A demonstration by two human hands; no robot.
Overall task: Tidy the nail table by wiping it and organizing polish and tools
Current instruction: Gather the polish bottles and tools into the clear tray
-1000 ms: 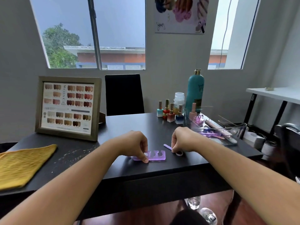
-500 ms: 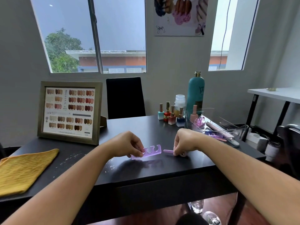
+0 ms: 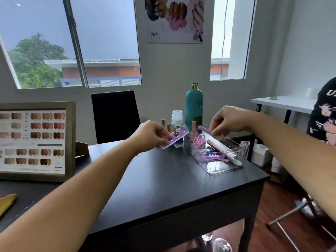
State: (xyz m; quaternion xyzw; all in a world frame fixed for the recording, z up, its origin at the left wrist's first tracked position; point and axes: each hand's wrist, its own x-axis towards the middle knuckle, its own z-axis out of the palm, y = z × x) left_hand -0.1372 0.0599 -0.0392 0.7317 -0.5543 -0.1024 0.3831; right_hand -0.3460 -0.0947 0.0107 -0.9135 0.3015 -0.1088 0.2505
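My left hand (image 3: 152, 135) pinches a purple foam toe separator (image 3: 175, 137) and holds it in the air just left of a clear plastic organizer bin (image 3: 225, 165). My right hand (image 3: 225, 120) pinches a small purple nail tool (image 3: 204, 129) above the bin's back end. Inside the bin lie a nail file, purple separators and a pink polish bottle (image 3: 193, 131). Several small polish bottles (image 3: 169, 127) stand behind the separator, partly hidden by it. The black table (image 3: 163, 184) lies below both hands.
A framed nail colour chart (image 3: 34, 140) stands at the left. A yellow cloth's corner (image 3: 6, 201) shows at the left edge. A tall teal bottle (image 3: 194, 104) and a small white jar (image 3: 177, 117) stand behind the bin. A black chair (image 3: 115, 115) faces me; a person's dark sleeve (image 3: 325, 113) is at right.
Both hands lifted off the table and moved right and away from me, carrying the toe separator and the small purple tool to the clear bin. The view shifted right.
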